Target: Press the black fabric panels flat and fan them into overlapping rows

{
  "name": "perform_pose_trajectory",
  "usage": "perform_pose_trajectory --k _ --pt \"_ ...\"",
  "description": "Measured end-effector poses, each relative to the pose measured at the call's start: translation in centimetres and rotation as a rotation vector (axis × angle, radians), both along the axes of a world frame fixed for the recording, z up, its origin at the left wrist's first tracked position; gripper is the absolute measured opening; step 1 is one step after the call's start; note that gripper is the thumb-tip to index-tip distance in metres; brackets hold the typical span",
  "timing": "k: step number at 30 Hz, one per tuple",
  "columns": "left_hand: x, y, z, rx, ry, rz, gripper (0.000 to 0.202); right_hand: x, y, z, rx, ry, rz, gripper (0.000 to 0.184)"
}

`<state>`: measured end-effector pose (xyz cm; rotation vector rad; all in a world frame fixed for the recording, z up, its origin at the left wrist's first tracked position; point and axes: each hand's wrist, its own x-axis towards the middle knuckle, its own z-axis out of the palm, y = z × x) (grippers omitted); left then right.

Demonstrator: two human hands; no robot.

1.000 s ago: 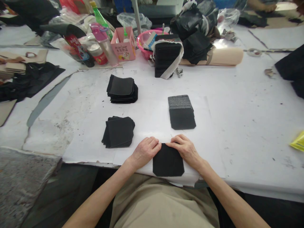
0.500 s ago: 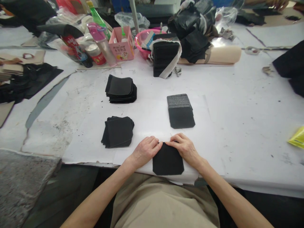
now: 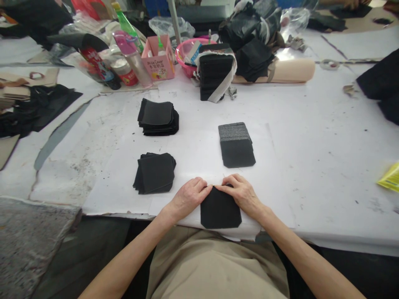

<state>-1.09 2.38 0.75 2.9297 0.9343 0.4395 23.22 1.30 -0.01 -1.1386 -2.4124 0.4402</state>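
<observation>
A black fabric piece [image 3: 220,211] with cut corners lies flat at the table's near edge. My left hand [image 3: 188,197] rests on its upper left corner, fingers curled and pressed down. My right hand [image 3: 241,193] presses its upper right edge the same way, and the fingertips of both hands almost meet. A loose stack of black squares [image 3: 155,172] sits just left of my left hand. A neat grey-black stack [image 3: 236,146] lies beyond my right hand, and a third black stack [image 3: 158,116] sits farther back.
A white paper-covered table [image 3: 311,137] spreads to the right. At the back stand bottles [image 3: 134,54], a pink box [image 3: 158,58], a pink basin [image 3: 187,52], a banded black bundle [image 3: 215,77] and a beige roll [image 3: 289,70]. Black cloth [image 3: 40,104] lies left, a yellow packet [image 3: 389,178] right.
Both hands have slid slightly along the top edge of the black piece and closed toward each other. The view has shifted a little; the stacks have stayed put.
</observation>
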Motion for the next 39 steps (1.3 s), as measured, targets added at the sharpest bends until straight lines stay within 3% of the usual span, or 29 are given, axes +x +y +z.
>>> perform_pose_trajectory --k 7,15,31,39 --pt "-0.6 -0.3 -0.3 -0.029 -0.059 0.056 0.017 0.0 0.1 -0.1 0.019 -0.012 -0.002 0.029" --pt "-0.8 -0.3 -0.3 -0.001 -0.098 0.003 0.02 0.7 0.8 0.0 0.01 0.031 0.069 0.025" --pt "-0.9 -0.5 -0.3 -0.022 -0.073 0.025 0.02 2.2 1.2 0.5 -0.005 0.016 0.12 0.027" --pt "-0.9 -0.6 -0.3 0.054 -0.019 -0.004 0.022 2.8 1.3 0.7 -0.014 0.003 0.121 0.027"
